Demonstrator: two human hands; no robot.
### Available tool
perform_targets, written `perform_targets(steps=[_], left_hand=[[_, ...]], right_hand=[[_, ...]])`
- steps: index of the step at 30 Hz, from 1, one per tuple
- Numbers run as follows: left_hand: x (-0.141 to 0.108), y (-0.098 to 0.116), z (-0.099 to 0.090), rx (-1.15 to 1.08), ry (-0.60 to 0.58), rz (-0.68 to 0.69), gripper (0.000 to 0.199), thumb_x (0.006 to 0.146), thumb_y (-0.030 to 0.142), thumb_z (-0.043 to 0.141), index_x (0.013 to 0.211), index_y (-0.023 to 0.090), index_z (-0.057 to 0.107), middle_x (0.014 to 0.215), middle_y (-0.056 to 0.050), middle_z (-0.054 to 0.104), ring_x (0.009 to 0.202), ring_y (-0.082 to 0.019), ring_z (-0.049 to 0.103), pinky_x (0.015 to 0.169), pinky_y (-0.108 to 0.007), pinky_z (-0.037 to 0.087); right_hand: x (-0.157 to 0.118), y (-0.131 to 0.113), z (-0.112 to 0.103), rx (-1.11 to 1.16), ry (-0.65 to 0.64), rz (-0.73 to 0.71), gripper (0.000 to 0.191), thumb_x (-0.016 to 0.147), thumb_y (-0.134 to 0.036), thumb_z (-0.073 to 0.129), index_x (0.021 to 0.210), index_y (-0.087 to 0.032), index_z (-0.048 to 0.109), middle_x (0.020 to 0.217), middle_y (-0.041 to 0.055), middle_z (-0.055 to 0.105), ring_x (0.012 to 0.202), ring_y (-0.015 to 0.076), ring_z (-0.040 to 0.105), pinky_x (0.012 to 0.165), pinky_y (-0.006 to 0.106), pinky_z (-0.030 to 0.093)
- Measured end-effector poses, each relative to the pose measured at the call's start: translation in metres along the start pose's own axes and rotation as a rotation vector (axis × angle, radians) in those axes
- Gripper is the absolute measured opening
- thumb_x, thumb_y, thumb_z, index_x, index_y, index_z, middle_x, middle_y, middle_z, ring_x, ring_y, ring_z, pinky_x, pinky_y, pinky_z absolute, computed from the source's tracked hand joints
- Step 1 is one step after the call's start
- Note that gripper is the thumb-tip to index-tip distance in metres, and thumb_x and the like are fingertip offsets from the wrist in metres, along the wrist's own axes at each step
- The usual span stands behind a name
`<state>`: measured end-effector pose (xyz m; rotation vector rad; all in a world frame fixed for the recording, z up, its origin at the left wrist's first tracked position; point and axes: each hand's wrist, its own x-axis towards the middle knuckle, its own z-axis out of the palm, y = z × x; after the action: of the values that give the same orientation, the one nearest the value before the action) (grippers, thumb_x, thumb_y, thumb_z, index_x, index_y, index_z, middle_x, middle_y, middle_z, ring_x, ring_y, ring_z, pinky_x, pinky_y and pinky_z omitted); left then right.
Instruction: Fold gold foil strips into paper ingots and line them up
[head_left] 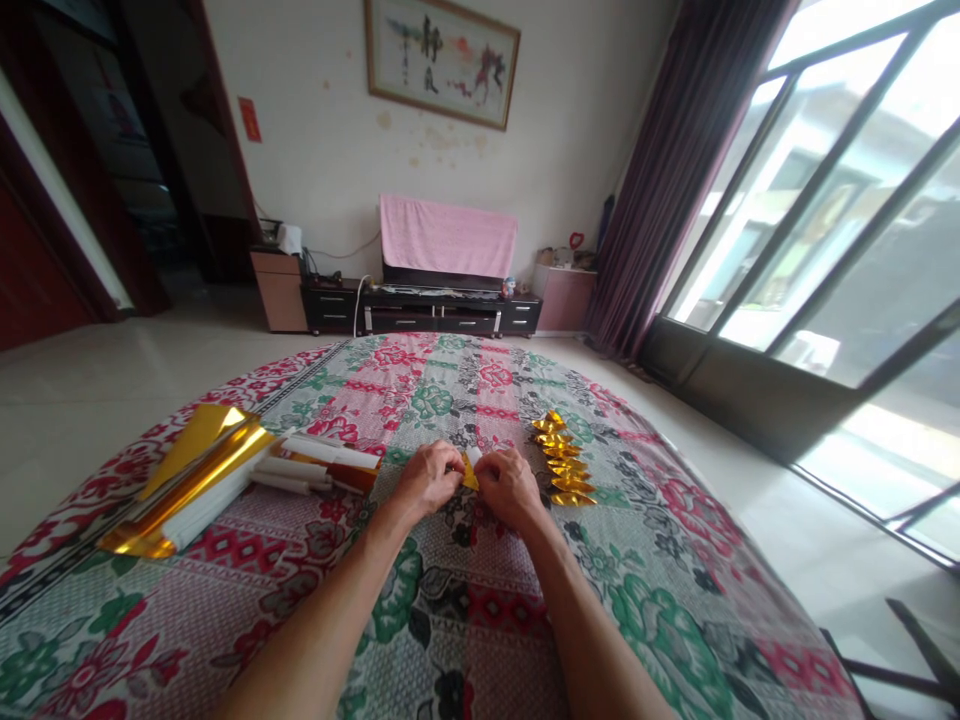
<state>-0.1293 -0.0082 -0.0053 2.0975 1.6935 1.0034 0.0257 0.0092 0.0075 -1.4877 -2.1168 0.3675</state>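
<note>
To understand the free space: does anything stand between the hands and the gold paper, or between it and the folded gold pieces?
Nothing visible separates the left hand or right hand from the gold paper. Toward the folded gold pieces, only the right hand itself intervenes.

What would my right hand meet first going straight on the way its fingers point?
The right hand would first meet the small gold piece between both hands, then probably the left hand, though depth is unclear.

Hands (430, 478) partly hide what seems gold paper (470, 473)
</note>
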Motion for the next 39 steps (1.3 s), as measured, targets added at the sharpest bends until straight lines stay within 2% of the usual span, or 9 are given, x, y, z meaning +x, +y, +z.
perform_targets(steps=[6,11,15,21,25,28,32,35,39], left_hand=[[-0.001,0.001,-0.001,0.000,0.022,0.000,0.015,0.067,0.010,0.055,0.069,0.019,0.067,0.087,-0.003,0.065,0.084,-0.014,0.059,0.082,-0.026,0.045],[-0.006,0.001,-0.008,-0.073,0.018,0.053,0.023,0.071,0.006,0.048,0.075,0.018,0.067,0.090,-0.002,0.067,0.088,-0.013,0.059,0.086,-0.024,0.044],[-0.010,0.006,-0.013,-0.096,0.097,-0.032,0.026,0.071,0.006,0.045,0.078,0.019,0.067,0.086,0.000,0.068,0.083,-0.012,0.061,0.080,-0.024,0.046],[-0.012,0.009,-0.011,-0.006,0.118,-0.033,0.027,0.068,0.004,0.045,0.076,0.017,0.066,0.083,-0.002,0.067,0.079,-0.014,0.060,0.078,-0.025,0.046],[-0.012,0.008,-0.010,-0.034,0.124,-0.017,0.034,0.070,0.004,0.042,0.091,0.019,0.064,0.087,-0.002,0.067,0.080,-0.013,0.060,0.078,-0.024,0.046],[-0.013,0.010,-0.010,-0.017,0.113,-0.020,0.035,0.069,0.004,0.044,0.095,0.020,0.061,0.083,0.000,0.065,0.076,-0.013,0.058,0.075,-0.024,0.046],[-0.016,0.016,-0.013,0.092,0.064,0.070,0.018,0.067,0.010,0.054,0.080,0.019,0.062,0.081,-0.002,0.060,0.081,-0.016,0.055,0.077,-0.026,0.044],[-0.019,0.020,-0.016,0.144,-0.029,0.116,0.013,0.068,0.018,0.059,0.080,0.022,0.064,0.081,-0.002,0.059,0.086,-0.017,0.054,0.079,-0.026,0.043],[-0.020,0.022,-0.016,0.214,-0.045,0.092,0.015,0.076,0.020,0.054,0.086,0.023,0.064,0.081,-0.003,0.059,0.087,-0.018,0.054,0.079,-0.027,0.041]], right_hand=[[-0.004,-0.005,-0.001,-0.029,0.043,0.013,0.018,0.076,-0.032,0.054,0.074,-0.021,0.068,0.080,0.0040,0.060,0.075,0.0144,0.052,0.067,0.023,0.036],[-0.004,-0.002,0.002,-0.040,0.044,-0.019,0.012,0.072,-0.027,0.058,0.076,-0.021,0.067,0.083,0.0042,0.058,0.079,0.0156,0.051,0.072,0.024,0.035],[-0.005,0.000,0.004,-0.056,0.086,-0.043,0.012,0.073,-0.027,0.057,0.080,-0.021,0.065,0.085,0.0049,0.057,0.080,0.0165,0.051,0.073,0.025,0.036],[-0.006,-0.005,0.002,-0.068,0.062,-0.149,0.028,0.075,-0.021,0.051,0.101,-0.025,0.060,0.120,0.0051,0.050,0.102,0.0203,0.048,0.084,0.030,0.036],[-0.004,-0.006,0.000,-0.050,-0.017,-0.274,0.042,0.079,-0.017,0.043,0.119,-0.028,0.051,0.131,0.0030,0.046,0.116,0.0201,0.041,0.091,0.034,0.032],[-0.003,-0.007,-0.001,-0.030,-0.072,-0.339,0.035,0.082,-0.016,0.040,0.110,-0.027,0.057,0.121,0.0019,0.055,0.112,0.0175,0.044,0.092,0.032,0.030],[-0.002,-0.008,-0.004,-0.013,-0.078,-0.338,0.028,0.082,-0.018,0.041,0.100,-0.026,0.061,0.112,0.0005,0.058,0.105,0.0161,0.048,0.090,0.030,0.031],[-0.001,-0.007,-0.004,-0.007,-0.093,-0.337,0.028,0.082,-0.018,0.040,0.099,-0.027,0.061,0.117,-0.0001,0.056,0.108,0.0165,0.046,0.090,0.031,0.031],[0.000,-0.004,-0.003,-0.002,-0.110,-0.339,0.029,0.082,-0.018,0.040,0.102,-0.027,0.059,0.127,-0.0002,0.050,0.116,0.0185,0.041,0.094,0.035,0.027]])
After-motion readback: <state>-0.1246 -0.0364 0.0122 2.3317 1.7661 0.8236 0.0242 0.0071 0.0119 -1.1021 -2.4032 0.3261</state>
